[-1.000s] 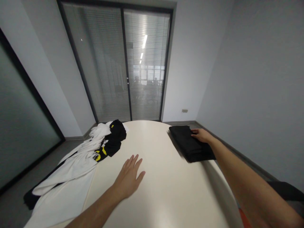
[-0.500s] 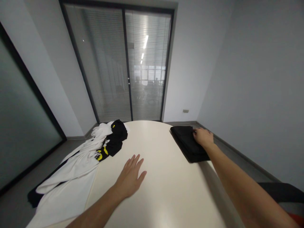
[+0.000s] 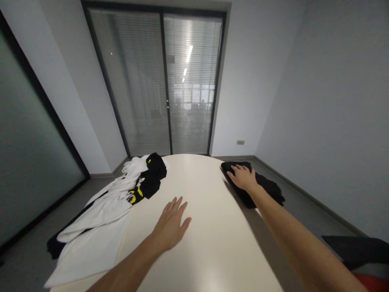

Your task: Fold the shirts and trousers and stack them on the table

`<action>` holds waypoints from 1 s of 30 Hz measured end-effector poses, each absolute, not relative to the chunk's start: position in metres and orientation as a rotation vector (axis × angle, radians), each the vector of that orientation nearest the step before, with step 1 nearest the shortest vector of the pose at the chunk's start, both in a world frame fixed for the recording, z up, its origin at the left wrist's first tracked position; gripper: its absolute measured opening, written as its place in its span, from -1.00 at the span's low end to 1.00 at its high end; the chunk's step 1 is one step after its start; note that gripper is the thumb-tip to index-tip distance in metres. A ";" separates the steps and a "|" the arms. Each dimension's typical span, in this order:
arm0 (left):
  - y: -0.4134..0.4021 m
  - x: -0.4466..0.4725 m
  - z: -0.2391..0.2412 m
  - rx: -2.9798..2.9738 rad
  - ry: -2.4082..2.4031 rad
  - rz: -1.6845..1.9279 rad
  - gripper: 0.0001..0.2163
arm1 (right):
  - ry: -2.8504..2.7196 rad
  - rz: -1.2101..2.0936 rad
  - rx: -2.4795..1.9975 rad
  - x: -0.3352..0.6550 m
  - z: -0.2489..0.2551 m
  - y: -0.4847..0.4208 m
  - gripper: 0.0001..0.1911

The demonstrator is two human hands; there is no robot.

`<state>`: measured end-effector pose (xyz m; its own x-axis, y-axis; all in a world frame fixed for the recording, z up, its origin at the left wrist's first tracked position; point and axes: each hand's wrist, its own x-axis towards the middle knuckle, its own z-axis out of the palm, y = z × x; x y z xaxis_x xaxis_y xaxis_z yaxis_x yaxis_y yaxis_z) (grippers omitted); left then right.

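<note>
Folded black cloth, probably clothing, lies at the right edge of the table, its layers stacked. My right hand rests flat on top of it with the fingers spread. On the right side, part of the black cloth fans out past the table edge. My left hand is over the middle of the table, palm down, fingers apart, holding nothing. To its left, a heap of white garments is spread along the table's left edge. Black clothing with yellow print lies at the far end of that heap.
A pale table with a rounded far end stretches ahead of me. Beyond it stand glass doors with blinds. A dark chair part shows at the lower right, beside something red. Grey walls flank both sides.
My right hand has shifted left, from the cloth's right edge to flat on its top. The black cloth now spreads out beyond the table edge. My left hand has barely moved.
</note>
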<state>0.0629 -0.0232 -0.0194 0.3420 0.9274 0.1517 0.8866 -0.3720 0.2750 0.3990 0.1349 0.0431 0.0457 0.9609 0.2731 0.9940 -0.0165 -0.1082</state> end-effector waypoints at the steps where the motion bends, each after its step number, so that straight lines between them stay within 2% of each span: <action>1: -0.023 0.063 -0.019 2.456 1.670 0.426 -0.44 | -2.010 -0.221 -1.967 0.388 0.048 0.131 -0.46; 4: -0.023 0.062 -0.019 2.473 1.664 0.433 -0.45 | -2.026 -0.180 -1.811 0.353 0.050 0.118 -0.52; 9: -0.020 0.062 -0.017 2.480 1.720 0.492 -0.49 | -2.103 -0.062 -1.716 0.317 0.011 0.094 -0.57; 16: -0.004 0.034 -0.004 2.376 2.191 0.560 -0.54 | -2.161 -0.039 -1.623 0.322 -0.013 0.088 -0.62; 20: 0.010 0.006 -0.008 2.239 2.470 0.425 -0.54 | -2.162 -0.038 -1.628 0.321 -0.012 0.088 -0.63; 23: 0.018 -0.004 -0.013 2.228 2.485 0.338 -0.54 | -2.157 -0.032 -1.632 0.320 -0.013 0.088 -0.63; 30: 0.018 0.004 -0.001 2.416 2.245 0.747 -0.57 | -2.156 -0.027 -1.622 0.320 -0.012 0.088 -0.64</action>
<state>0.0037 0.0181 -0.0005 0.0350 0.8823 0.4693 0.9876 -0.1025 0.1191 0.3201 0.0878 -0.0125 -0.2154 0.9098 0.3547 0.9185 0.3121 -0.2429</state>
